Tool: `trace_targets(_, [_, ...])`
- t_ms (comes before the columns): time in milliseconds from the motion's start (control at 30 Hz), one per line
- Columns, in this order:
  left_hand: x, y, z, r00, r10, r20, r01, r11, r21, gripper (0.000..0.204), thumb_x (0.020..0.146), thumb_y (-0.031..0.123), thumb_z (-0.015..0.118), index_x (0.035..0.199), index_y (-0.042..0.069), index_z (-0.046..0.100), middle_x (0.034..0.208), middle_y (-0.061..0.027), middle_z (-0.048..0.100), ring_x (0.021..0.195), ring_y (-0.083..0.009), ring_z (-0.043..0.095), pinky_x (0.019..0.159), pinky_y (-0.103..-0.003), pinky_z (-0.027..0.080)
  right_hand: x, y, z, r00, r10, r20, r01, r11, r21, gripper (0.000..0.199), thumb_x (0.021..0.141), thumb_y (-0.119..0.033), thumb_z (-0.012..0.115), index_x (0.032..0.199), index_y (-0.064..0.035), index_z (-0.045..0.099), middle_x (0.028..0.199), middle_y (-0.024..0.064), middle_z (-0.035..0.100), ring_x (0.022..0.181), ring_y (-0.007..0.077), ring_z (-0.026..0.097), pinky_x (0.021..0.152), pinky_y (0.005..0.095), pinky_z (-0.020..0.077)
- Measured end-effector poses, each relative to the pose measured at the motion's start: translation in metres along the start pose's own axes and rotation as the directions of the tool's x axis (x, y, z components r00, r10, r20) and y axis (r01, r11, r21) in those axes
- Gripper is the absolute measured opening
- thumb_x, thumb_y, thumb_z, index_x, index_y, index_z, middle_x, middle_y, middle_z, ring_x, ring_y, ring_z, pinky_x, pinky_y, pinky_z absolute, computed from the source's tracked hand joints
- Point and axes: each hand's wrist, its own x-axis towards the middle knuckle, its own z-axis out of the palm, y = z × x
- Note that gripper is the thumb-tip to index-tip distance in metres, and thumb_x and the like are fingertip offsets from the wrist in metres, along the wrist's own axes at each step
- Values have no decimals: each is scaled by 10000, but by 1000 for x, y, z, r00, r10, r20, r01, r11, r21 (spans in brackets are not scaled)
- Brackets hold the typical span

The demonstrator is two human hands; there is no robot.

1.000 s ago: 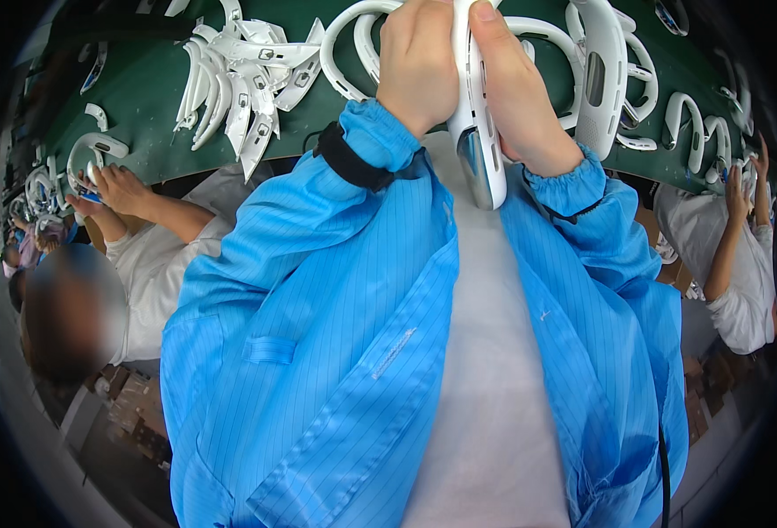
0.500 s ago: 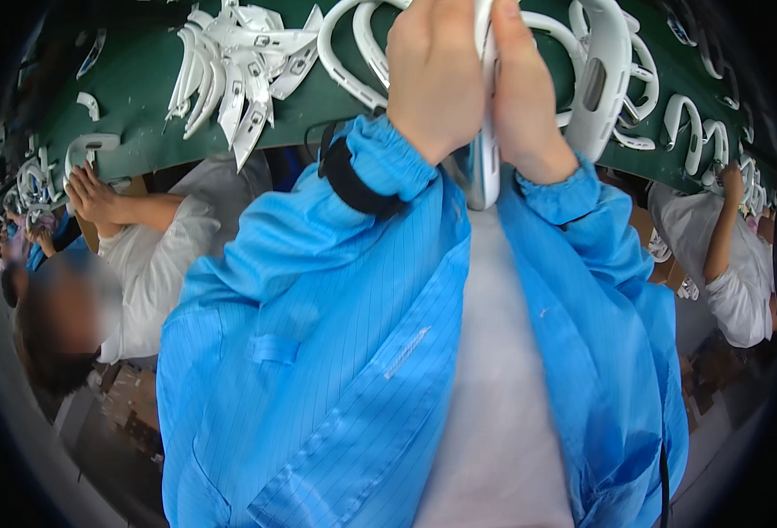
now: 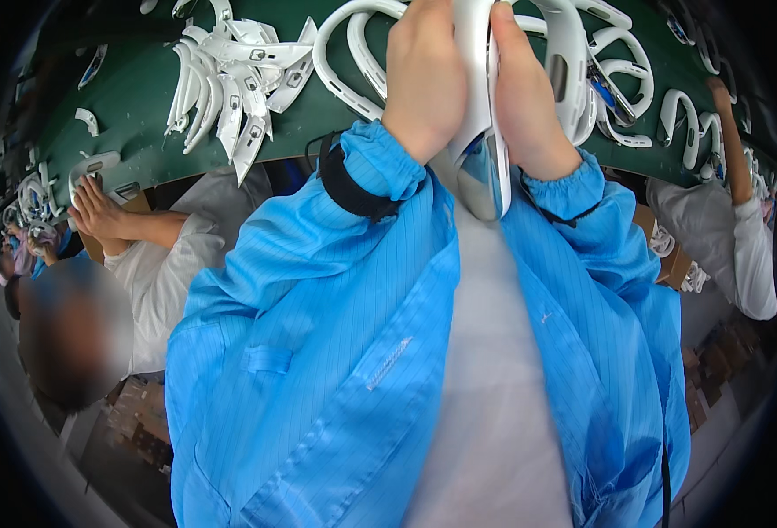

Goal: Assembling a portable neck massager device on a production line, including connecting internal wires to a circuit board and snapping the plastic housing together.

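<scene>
Between my two palms, a white curved plastic housing [image 3: 474, 84] stands on edge, its glossy, rounded lower end [image 3: 481, 189] pointing toward my chest. My left hand [image 3: 424, 84] presses on its left side with the fingers together. Against the opposite side lies my right hand [image 3: 534, 110], thumb side toward me, also gripping it. The fingertips of both hands are partly cut off by the top edge. Just right of my right hand rests a white looped housing [image 3: 569, 75] with a slot in it. Left of my left hand lies a white U-shaped frame [image 3: 340, 70].
A green work table [image 3: 142, 106] runs across the top. A pile of white curved strips [image 3: 243, 97] lies at left. More white loops [image 3: 679, 128] lie at right, one part showing blue inside. Co-workers in white sit at left [image 3: 155, 286] and right [image 3: 705, 238].
The housing in my hands has turned, showing more of its broad white side and glossy end. My hands are slightly farther apart. The right co-worker's arm has reached farther over the table.
</scene>
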Motion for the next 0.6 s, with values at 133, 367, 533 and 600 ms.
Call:
trace_targets(133, [-10,2,-7,1000,-10,7,9,992,124,407,897,242,477,1162,-67,494,985,-196,560,942,-261,544,818,-307,426,-4,-1,1,995,-65,-74,59,994,-89,438,998,-327,242,1135,-11,513,1038,88,574,952,165,540,851,275,430])
trace_targets(367, [-23,34,-13,983,-67,171,-56,778,626,456,883,325,544,1166,-32,524,854,-148,526,812,-253,547,723,-311,434,-6,0,1,985,-137,-108,104,957,-270,429,997,-300,222,1057,-18,540,949,72,581,864,145,541,784,271,445])
trace_targets(533, [-24,19,-11,981,105,166,-184,782,596,405,888,376,532,1010,0,619,702,-102,497,628,-212,502,547,-351,382,-1,13,-12,986,-168,-23,159,965,-209,419,999,-280,211,1099,-13,519,1018,84,569,931,162,535,846,291,435])
trace_targets(600, [-18,14,-10,953,202,227,-304,646,700,392,884,363,540,946,-15,622,661,-116,495,595,-229,507,544,-347,394,-2,13,-12,982,-188,-18,182,966,-185,416,1000,-278,211,1112,-13,512,1040,88,562,951,166,531,863,297,430])
